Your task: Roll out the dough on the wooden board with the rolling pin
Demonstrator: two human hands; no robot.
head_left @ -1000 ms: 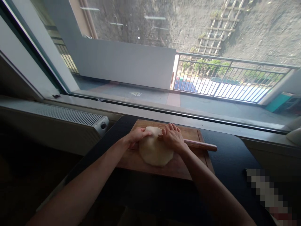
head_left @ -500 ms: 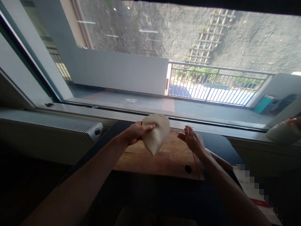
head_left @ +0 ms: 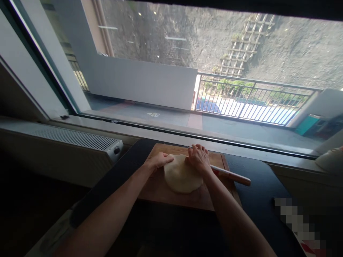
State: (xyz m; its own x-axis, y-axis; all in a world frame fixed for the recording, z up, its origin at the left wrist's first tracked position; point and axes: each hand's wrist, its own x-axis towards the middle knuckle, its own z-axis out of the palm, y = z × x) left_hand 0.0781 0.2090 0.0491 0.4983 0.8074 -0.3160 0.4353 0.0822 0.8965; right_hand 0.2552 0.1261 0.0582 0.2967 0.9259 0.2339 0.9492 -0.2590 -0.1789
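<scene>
A flat round sheet of pale dough [head_left: 182,176] lies on the wooden cutting board [head_left: 150,194]. At its upper left edge my left hand [head_left: 158,160] is closed, pinching the rim between thumb and fingers. My right hand [head_left: 198,157] is over the dough's upper right part, closed around a wooden rolling pin [head_left: 233,176]. The pin slants down to the right, its far handle sticking out past the board's edge. Its other end is mostly hidden under my right hand.
The board stands on a dark table [head_left: 254,171] against the window sill [head_left: 241,148]. A white radiator [head_left: 80,137] is at the left. A pale rounded object [head_left: 329,160] sits on the sill at the far right. A railing [head_left: 254,101] shows outside.
The dough came down from being held up in my left hand and now lies spread on the board. My right hand moved left with the rolling pin, onto the dough.
</scene>
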